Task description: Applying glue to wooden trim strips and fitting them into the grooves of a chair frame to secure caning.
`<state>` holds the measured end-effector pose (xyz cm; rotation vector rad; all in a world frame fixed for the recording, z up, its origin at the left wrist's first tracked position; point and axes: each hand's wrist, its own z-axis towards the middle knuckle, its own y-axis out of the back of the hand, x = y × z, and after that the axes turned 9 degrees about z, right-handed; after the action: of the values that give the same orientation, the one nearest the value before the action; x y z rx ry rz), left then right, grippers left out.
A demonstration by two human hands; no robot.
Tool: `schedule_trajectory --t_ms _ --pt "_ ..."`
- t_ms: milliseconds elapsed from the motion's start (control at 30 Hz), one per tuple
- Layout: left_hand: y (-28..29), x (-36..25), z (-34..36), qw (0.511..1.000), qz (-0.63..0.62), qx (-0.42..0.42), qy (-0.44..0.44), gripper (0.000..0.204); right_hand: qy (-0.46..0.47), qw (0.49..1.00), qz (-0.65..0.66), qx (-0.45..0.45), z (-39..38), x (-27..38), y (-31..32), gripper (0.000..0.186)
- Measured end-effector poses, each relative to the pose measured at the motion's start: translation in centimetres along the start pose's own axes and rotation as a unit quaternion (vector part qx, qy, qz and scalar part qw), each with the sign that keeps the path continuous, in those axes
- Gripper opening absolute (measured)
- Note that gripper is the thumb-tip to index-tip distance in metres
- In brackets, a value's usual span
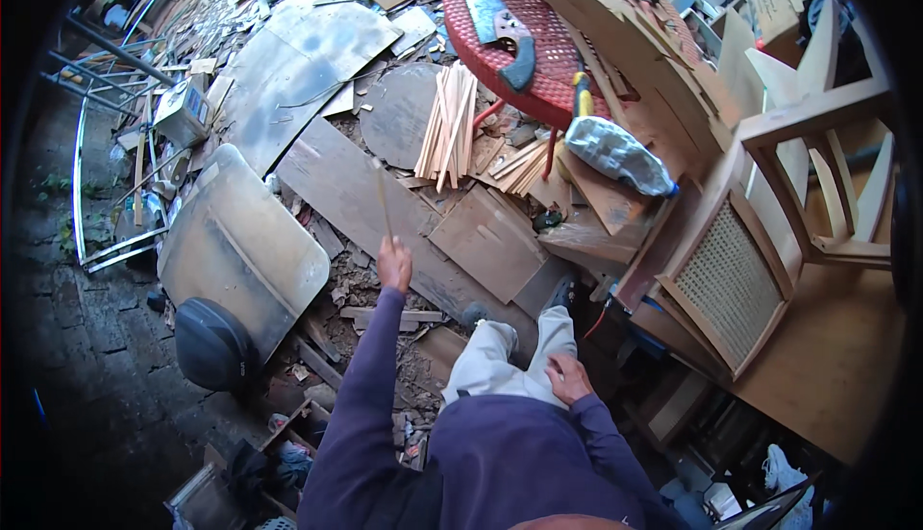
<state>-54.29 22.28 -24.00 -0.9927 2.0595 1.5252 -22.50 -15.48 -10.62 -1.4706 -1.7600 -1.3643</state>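
My left hand is stretched forward, its fingers closed around a thin wooden stick that points up and away. Beyond it, a pile of thin wooden strips lies partly on a round brown board. A second bunch of strips rests by the red table's legs. My right hand lies loosely against my right thigh, fingers apart and holding nothing.
A red woven-top table bears a handsaw and a yellow-handled tool. Near it is a plastic bottle. A chair frame with a cane panel stands right. Flat boards cover debris; a black helmet sits left.
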Motion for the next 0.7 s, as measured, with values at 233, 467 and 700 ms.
schedule_trajectory --t_ms 233,467,700 --pt "8.8 -21.9 -26.3 0.980 -0.028 0.132 -0.143 0.024 0.011 0.904 0.420 0.082 9.1 19.2 4.2 0.062" --pt "7.1 -28.1 -27.9 0.910 -0.195 0.348 -0.112 0.016 0.041 0.854 0.516 0.048 9.2 22.0 12.3 0.030" --pt "3.5 -34.4 -27.1 0.864 -0.004 0.430 -0.261 0.026 0.026 0.843 0.537 0.019 6.4 17.7 20.4 0.036"
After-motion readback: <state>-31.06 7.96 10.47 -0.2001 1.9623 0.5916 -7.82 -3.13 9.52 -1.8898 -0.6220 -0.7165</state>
